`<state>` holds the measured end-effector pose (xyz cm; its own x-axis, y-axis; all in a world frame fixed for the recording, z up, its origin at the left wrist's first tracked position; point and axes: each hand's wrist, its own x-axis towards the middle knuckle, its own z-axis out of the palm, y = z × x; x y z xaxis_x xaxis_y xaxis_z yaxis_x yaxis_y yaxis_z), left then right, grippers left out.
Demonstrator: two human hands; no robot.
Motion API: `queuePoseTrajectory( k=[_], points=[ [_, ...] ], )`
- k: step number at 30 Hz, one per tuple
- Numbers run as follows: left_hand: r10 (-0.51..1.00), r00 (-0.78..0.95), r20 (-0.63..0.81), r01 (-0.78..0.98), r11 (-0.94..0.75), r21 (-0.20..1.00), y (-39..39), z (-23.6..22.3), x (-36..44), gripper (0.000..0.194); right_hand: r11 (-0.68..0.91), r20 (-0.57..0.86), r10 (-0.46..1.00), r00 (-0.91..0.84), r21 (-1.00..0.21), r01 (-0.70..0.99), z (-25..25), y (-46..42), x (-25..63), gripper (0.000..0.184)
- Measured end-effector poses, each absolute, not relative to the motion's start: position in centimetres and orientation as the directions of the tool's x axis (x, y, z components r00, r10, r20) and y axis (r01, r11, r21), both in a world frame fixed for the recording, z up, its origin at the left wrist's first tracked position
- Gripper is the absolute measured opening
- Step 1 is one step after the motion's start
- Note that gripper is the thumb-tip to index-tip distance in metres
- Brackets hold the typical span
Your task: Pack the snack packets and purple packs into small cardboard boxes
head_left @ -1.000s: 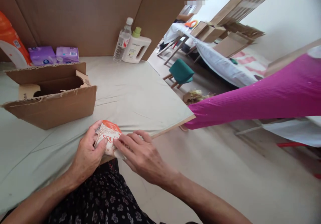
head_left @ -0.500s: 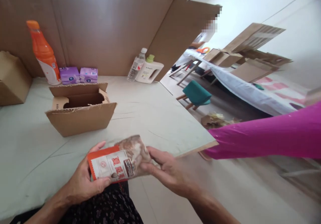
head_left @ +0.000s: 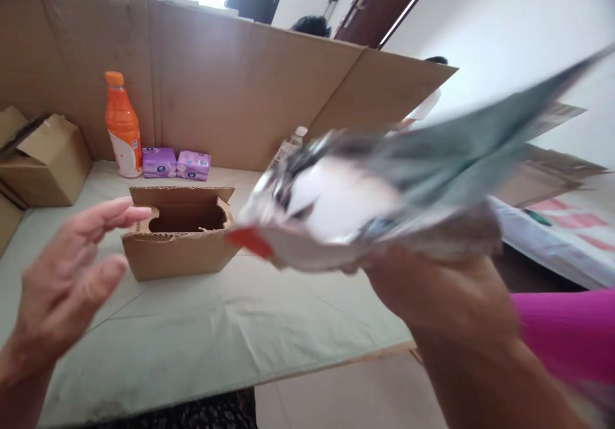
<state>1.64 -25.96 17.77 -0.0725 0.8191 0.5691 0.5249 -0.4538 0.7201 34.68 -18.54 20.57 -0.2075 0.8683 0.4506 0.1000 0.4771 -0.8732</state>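
Observation:
In the head view my right hand (head_left: 442,288) grips a snack bag (head_left: 346,198) from below and holds it up over the table's right side, close to the camera. The bag is blurred, with silvery faces and an orange-red corner at its left end. My right fingertips are mostly hidden under it. My left hand (head_left: 72,282) hovers at the left with fingers apart and nothing in it. Its fingertips appear beside the left edge of an open cardboard box (head_left: 177,259), which stands upright on the pale cloth-covered table (head_left: 192,339).
An orange bottle (head_left: 123,128) and two purple tissue packs (head_left: 159,162) stand by the cardboard partition (head_left: 230,89). A clear bottle (head_left: 288,146) is partly behind the bag. Another carton (head_left: 57,160) is at far left. A magenta sleeve or garment (head_left: 567,333) shows at right.
The snack bag has risen toward the camera and to the right, turning from its printed face. My left hand has let go and moved left. The camera view has shifted.

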Motion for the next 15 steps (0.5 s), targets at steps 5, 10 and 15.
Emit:
queuePoseTrajectory(
  k=[5, 10, 15],
  points=[
    [0.945, 0.151, 0.291, 0.606, -0.321, 0.728, -19.5, 18.4, -2.4, 0.035, 0.440, 0.464, 0.863, -0.197, -0.884, -0.156, 18.9, -11.8, 26.8, 0.044],
    [0.877, 0.466, 0.115, 0.576, -0.400, 0.713, -15.8, 17.0, -3.6, 0.032, 0.280, 0.301, 0.875, -0.380, -0.954, -0.111, 16.1, -9.3, 23.7, 0.050],
    [0.700, 0.712, -0.054, 0.579, -0.542, 0.610, -14.5, 17.4, -2.1, 0.048, 0.256, 0.218, 0.857, -0.467, -0.967, 0.019, 16.9, -9.3, 26.1, 0.041]
  ],
)
